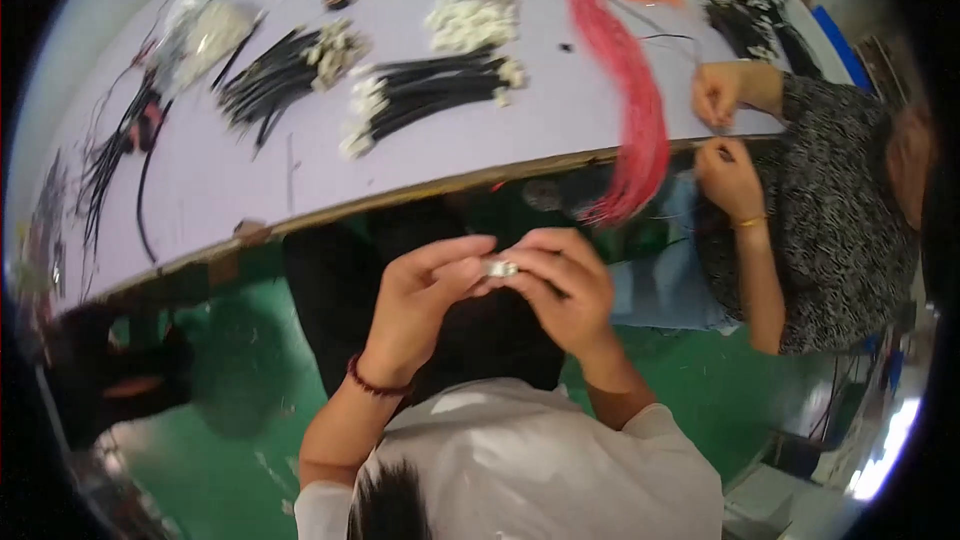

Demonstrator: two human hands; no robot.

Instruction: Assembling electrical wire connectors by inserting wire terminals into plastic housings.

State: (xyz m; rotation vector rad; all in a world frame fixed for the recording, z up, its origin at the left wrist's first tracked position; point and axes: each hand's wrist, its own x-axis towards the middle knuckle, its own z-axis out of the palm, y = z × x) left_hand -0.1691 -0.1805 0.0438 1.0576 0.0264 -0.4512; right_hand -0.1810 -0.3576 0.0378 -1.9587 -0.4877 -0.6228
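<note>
Right below the table edge, both hands meet over the person's lap: the left hand and right hand pinch a small pale connector between their fingertips, though blur hides its exact shape. Bundles of black wires lie on the table, red wires hang over its edge, and a co-worker's hands work beside them.
</note>
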